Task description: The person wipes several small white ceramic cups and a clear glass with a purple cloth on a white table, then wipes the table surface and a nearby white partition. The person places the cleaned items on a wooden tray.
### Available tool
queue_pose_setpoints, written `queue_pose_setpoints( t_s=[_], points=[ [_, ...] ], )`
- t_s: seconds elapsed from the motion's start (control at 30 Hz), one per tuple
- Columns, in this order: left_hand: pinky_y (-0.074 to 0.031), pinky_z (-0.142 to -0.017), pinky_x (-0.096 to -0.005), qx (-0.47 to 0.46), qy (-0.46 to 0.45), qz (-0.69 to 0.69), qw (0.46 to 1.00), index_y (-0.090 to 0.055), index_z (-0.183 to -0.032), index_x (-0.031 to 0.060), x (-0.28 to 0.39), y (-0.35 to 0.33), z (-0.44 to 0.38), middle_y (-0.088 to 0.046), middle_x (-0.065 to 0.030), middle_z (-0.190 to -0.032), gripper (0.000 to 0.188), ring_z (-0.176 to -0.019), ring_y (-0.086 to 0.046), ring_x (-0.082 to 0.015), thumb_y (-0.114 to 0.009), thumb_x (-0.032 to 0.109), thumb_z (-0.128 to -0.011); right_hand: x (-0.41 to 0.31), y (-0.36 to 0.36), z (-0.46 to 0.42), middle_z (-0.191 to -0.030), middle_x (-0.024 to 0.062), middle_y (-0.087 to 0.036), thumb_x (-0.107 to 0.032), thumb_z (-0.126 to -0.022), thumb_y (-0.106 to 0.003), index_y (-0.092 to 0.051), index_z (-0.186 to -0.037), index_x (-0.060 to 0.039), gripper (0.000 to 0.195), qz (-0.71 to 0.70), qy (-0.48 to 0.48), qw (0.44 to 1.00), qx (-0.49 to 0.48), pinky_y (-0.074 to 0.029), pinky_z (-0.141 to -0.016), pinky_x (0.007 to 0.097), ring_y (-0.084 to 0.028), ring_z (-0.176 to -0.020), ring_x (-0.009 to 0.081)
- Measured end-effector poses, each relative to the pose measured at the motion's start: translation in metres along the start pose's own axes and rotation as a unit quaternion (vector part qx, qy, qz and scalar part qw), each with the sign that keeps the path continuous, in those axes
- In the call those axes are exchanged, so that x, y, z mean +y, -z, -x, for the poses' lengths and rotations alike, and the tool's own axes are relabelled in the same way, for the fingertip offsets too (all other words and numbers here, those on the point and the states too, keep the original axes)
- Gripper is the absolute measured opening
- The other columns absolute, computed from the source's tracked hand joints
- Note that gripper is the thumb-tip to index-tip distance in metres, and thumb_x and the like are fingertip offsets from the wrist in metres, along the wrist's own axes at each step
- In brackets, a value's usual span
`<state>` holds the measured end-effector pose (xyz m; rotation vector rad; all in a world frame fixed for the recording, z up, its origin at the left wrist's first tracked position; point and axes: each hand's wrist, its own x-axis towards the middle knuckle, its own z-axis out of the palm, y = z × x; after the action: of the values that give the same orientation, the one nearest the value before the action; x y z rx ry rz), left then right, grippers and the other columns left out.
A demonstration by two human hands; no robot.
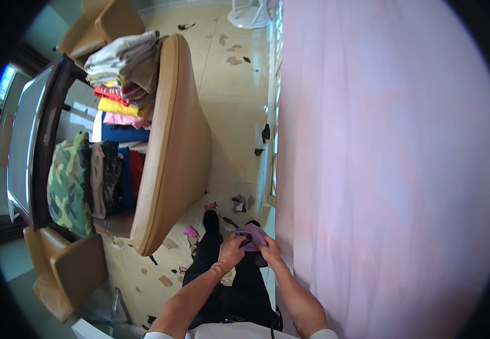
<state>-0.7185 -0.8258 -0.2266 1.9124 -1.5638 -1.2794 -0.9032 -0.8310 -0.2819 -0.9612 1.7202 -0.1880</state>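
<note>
In front of my legs, both hands meet at a small purple cloth (253,234). My left hand (231,253) grips its left side, and a small dark curved object (246,241) shows at those fingers; what it is cannot be made out. My right hand (271,253) pinches the cloth's right edge between thumb and fingers. A dark piece (261,259) shows just below the right hand, too unclear to name. Beneath the hands are my black trousers (204,265) and a dark shoe (211,220).
Folded clothes (120,63) and a camouflage-patterned bundle (70,184) lie on a tan chair (177,140) to the left, beside a dark-framed table (29,140). A bed with a pink sheet (376,169) fills the right. Scraps, including a pink one (191,231), litter the tiled floor (232,165).
</note>
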Motion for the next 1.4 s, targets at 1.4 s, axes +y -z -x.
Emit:
queue_pose_setpoints(
  t_s=[1.4],
  points=[
    [-0.05,-0.092,-0.0371,-0.054,0.046,0.297,0.952,-0.056,-0.133,-0.0009,-0.014,-0.129,-0.174,-0.063,-0.0217,-0.116,0.058,-0.106,-0.063,-0.0344,-0.073,0.03,-0.087,-0.028,0.04,-0.096,-0.128,0.0118,-0.062,-0.026,-0.099,-0.058,-0.052,-0.133,-0.0057,0.04,-0.649,-0.157,0.741,0.066,-0.044,-0.108,0.0451,-0.059,-0.119,0.028]
  ],
)
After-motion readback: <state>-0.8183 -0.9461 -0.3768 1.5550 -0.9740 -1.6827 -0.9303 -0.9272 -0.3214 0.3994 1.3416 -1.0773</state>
